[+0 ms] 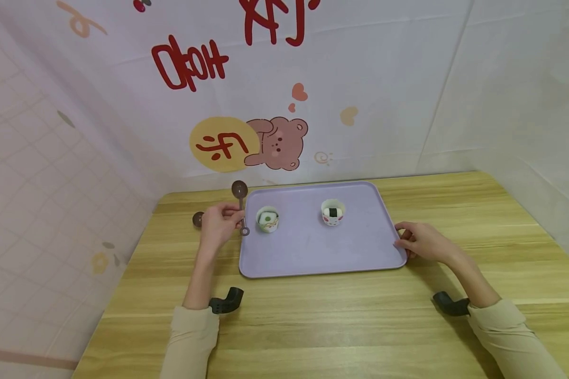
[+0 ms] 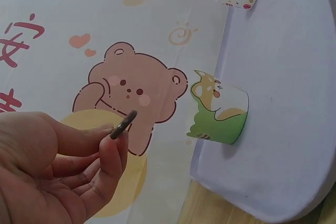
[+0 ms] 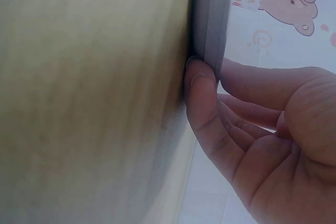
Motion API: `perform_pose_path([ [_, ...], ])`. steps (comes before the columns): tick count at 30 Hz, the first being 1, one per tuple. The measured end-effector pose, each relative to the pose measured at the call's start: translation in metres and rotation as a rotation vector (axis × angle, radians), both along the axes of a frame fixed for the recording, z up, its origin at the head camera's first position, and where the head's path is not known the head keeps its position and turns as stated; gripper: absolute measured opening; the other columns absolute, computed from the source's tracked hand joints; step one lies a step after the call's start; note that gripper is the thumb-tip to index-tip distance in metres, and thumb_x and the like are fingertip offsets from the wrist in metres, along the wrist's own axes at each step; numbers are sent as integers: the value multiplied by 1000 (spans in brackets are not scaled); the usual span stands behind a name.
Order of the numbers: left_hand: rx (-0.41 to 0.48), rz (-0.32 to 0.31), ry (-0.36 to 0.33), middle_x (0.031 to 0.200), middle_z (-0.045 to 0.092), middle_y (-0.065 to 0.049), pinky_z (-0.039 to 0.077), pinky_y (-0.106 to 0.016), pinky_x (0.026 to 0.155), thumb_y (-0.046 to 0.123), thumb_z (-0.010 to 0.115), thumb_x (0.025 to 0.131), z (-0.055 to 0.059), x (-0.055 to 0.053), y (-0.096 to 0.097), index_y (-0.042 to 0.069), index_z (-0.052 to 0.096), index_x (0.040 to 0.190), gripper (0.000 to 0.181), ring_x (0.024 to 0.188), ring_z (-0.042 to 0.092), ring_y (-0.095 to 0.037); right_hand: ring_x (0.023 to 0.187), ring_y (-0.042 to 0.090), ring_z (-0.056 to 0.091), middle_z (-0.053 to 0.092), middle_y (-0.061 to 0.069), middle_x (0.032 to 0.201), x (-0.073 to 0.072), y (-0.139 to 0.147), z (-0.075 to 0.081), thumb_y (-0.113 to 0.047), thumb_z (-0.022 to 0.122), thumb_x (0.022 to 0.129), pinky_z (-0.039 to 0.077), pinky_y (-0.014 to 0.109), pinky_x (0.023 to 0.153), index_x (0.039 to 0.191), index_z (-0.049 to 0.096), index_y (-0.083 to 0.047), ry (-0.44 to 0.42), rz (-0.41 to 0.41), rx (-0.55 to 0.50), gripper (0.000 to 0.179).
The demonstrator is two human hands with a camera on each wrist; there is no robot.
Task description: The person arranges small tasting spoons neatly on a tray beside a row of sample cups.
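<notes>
Between thumb and fingers my left hand (image 1: 219,223) pinches a brown measuring spoon (image 1: 239,189) by its handle, bowl pointing to the back, at the left edge of a lilac tray (image 1: 298,247). In the left wrist view only the handle's end (image 2: 124,125) shows in the grip. At the tray's right edge, my right hand (image 1: 424,242) grips the rim, thumb above and fingers curled under, as the right wrist view shows. On the tray stand a green paper cup (image 1: 268,225) and a white patterned paper cup (image 1: 332,217), each with a small sushi-like piece inside.
A second brown spoon (image 1: 198,219) lies on the wooden table (image 1: 322,321) left of the tray, partly hidden behind my left hand. A printed cloth with a bear (image 1: 280,145) hangs behind the table; pale cloth also covers the left and right sides.
</notes>
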State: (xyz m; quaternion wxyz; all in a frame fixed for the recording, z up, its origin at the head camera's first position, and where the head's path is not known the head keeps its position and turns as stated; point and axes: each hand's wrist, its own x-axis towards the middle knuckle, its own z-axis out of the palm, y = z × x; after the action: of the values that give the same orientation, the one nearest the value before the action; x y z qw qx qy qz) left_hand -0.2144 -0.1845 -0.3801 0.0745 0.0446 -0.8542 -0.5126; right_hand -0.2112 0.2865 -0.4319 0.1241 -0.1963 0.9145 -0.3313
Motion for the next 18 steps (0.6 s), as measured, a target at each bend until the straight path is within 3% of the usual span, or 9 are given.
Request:
perform_pose_path([
  [6,33,-10,-14,97,71,-23,59,-28,64,4,71,93,3,0,5,-10,68,109,22,75,71,-30,60,15,62,66,4,78,1,-1,1,-1,66,95,55,29,54,126,51,21,13,3,6,41],
  [10,61,-27,-27,96,70,-22,56,-21,61,3,70,93,4,-1,9,-11,67,110,21,68,68,-17,60,15,62,66,5,79,1,-1,1,-1,66,95,55,29,54,126,50,21,8,1,7,41],
  [13,59,-29,-29,96,70,-21,57,-24,62,2,70,93,4,-2,12,-10,67,110,21,63,65,-9,60,15,62,66,5,80,1,-1,1,-2,66,96,55,29,54,127,50,21,6,-2,7,42],
  [18,90,-31,-25,96,69,-22,55,-19,59,0,70,93,4,-3,18,-11,67,109,20,62,62,-6,60,15,62,66,5,80,1,-1,2,-2,66,96,55,29,54,128,49,21,2,2,3,43],
])
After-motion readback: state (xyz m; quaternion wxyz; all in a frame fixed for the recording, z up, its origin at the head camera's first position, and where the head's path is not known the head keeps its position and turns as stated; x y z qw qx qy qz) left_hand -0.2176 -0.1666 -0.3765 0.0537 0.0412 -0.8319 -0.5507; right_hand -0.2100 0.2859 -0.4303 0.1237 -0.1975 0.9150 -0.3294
